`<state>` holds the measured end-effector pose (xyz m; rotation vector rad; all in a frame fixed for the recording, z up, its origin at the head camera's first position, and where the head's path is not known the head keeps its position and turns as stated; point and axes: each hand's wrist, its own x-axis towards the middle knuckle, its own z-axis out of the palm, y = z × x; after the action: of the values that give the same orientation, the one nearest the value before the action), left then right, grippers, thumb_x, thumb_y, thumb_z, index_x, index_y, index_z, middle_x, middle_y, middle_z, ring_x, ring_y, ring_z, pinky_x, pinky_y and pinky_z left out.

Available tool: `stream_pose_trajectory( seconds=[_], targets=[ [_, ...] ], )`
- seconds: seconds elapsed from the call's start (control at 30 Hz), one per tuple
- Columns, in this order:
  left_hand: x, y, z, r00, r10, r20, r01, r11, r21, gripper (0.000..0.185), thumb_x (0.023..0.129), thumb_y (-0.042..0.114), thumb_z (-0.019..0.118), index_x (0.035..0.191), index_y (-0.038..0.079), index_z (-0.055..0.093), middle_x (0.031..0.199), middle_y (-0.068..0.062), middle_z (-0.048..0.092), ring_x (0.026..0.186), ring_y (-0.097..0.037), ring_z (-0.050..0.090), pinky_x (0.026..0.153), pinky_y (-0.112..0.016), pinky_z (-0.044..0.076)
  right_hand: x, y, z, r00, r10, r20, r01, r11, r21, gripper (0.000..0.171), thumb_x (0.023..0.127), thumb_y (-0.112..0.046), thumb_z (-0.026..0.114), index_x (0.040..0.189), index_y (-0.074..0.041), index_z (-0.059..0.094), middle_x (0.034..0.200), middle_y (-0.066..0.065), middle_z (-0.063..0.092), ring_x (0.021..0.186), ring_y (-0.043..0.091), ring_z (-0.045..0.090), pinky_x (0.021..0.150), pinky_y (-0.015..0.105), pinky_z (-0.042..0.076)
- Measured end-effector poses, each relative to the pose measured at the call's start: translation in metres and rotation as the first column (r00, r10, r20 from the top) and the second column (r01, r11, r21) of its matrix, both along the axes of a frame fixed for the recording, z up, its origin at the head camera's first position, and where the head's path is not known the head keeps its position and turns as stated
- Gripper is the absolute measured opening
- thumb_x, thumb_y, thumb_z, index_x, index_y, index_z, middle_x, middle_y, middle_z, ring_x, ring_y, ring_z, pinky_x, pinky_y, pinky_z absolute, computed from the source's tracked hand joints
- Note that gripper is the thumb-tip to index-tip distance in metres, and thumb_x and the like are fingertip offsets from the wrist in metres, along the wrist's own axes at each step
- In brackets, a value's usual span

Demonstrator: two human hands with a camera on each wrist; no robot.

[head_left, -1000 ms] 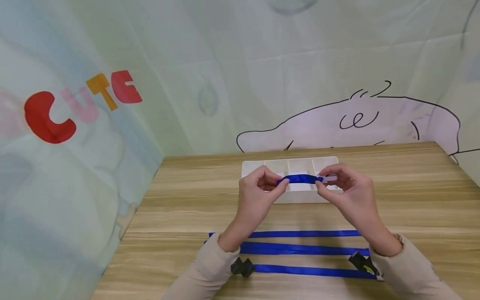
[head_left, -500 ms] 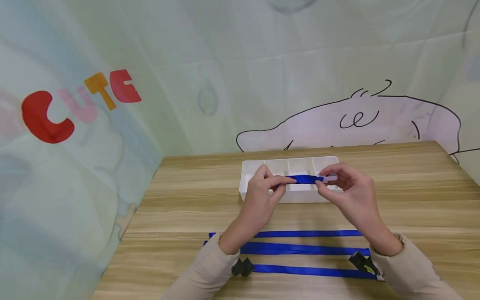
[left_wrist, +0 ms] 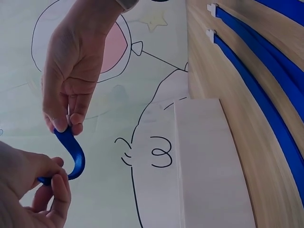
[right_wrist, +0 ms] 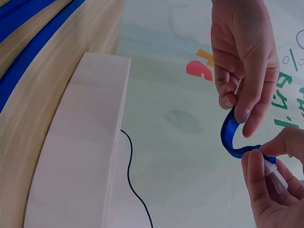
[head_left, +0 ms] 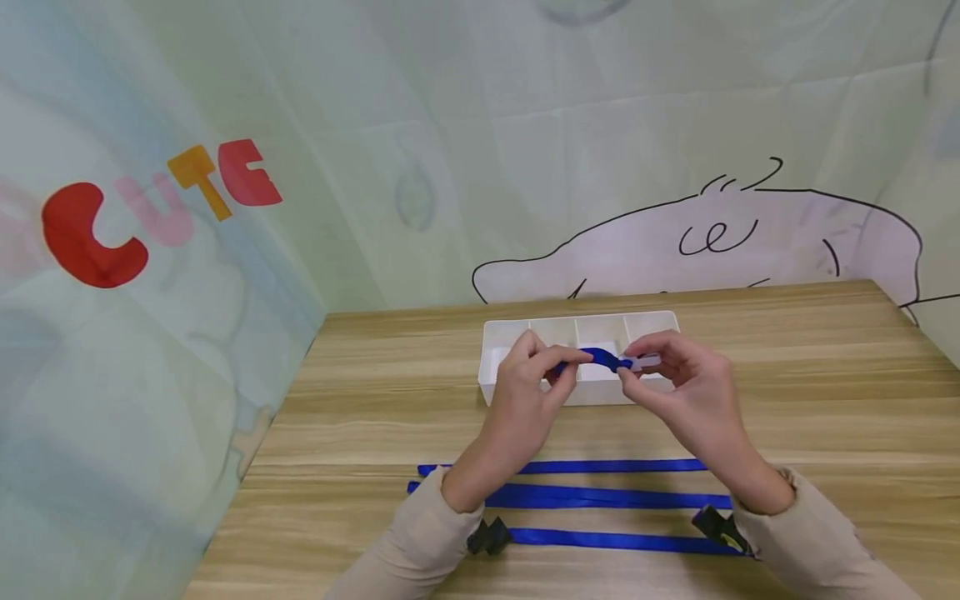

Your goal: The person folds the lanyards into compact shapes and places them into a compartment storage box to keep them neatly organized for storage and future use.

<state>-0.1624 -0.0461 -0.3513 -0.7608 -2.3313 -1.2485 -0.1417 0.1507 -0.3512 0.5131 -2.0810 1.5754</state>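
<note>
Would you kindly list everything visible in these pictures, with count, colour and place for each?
short ribbon: one, blue, bent in a curve, pinched at both ends above the box
white tab: one, at the ribbon's right end, between the right hand's fingers
divided box: one, white, several compartments, on the table behind the hands
long ribbons: three, blue, lying side by side on the near part of the table
table: one, light wood grain
backdrop cloth: one, pale green with "CUTE" letters and a line drawing, behind and left of the table
wrist devices: two, black, under the sleeves
sleeves: two, beige
left hand: one, pinches the ribbon's left end
right hand: one, pinches the tab end
</note>
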Motion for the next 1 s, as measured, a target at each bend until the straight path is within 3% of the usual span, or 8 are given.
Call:
stream_pose_trajectory(
  seconds=[0.5, 0.77, 1.0],
  targets=[
    [0.002, 0.003, 0.003, 0.997, -0.082, -0.013, 0.083, 0.987, 0.135, 0.018, 0.087, 0.011, 0.078, 0.101, 0.004, 0.071, 0.094, -0.005, 0.070, 0.081, -0.008, 0.066, 0.073, -0.019, 0.057, 0.000, -0.007, 0.001, 0.999, 0.035, -0.012, -0.035, 0.999, -0.030, 0.030, 0.076, 0.019, 0.076, 0.101, 0.005, 0.068, 0.097, 0.013, 0.068, 0.084, 0.012, 0.069, 0.081, 0.021, 0.056],
    [0.003, 0.003, 0.004, 0.990, -0.141, 0.013, 0.136, 0.971, 0.196, 0.018, 0.087, 0.011, 0.077, 0.103, 0.003, 0.073, 0.097, -0.004, 0.073, 0.085, -0.004, 0.068, 0.077, -0.022, 0.058, 0.001, -0.010, 0.001, 0.997, 0.078, -0.019, -0.079, 0.992, -0.099, 0.032, 0.076, 0.022, 0.074, 0.102, 0.005, 0.068, 0.097, 0.016, 0.068, 0.084, 0.014, 0.070, 0.081, 0.023, 0.057],
    [0.004, 0.004, 0.003, 0.985, -0.172, -0.015, 0.171, 0.955, 0.243, 0.021, 0.089, 0.007, 0.074, 0.109, 0.002, 0.075, 0.100, -0.006, 0.073, 0.091, -0.008, 0.069, 0.078, -0.025, 0.058, 0.000, -0.012, 0.000, 0.996, 0.078, -0.043, -0.083, 0.990, -0.118, 0.034, 0.075, 0.024, 0.073, 0.103, 0.006, 0.068, 0.097, 0.016, 0.068, 0.084, 0.016, 0.070, 0.080, 0.024, 0.057]
  ],
)
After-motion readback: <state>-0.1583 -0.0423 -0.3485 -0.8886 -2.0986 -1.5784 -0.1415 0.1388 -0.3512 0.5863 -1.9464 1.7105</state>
